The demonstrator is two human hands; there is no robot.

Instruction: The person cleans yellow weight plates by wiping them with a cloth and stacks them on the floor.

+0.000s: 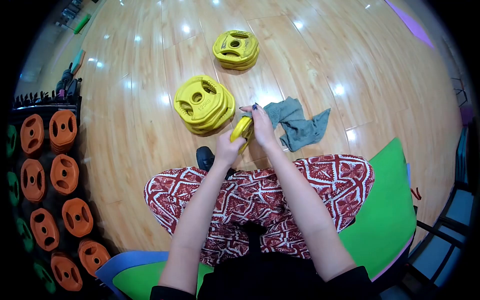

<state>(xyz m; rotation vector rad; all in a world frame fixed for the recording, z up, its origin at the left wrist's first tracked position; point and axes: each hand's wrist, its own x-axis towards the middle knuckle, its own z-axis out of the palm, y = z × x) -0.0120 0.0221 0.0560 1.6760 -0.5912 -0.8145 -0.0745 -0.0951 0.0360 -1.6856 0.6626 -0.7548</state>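
Observation:
My left hand (pixel 229 150) is closed around a yellow weight plate (pixel 242 133), held tilted nearly on edge above my lap. Against the plate's far side, my right hand (pixel 262 127) is closed on a grey-blue cloth (pixel 303 125). A bit of the cloth shows by my fingertips, and the rest trails over the floor to the right. Just beyond my left hand is a stack of yellow weight plates (pixel 202 102); the top one is marked 1.25KG. Farther off lies a second, smaller yellow stack (pixel 236 49).
A rack of orange weight plates (pixel 64 174) stands along the left side, with green ones behind. My crossed legs in patterned trousers (pixel 330 182) rest before me. A green mat (pixel 387 220) is beneath me. Wooden floor (pixel 135 100) spreads ahead, and dark shelving (pixel 445 240) is at right.

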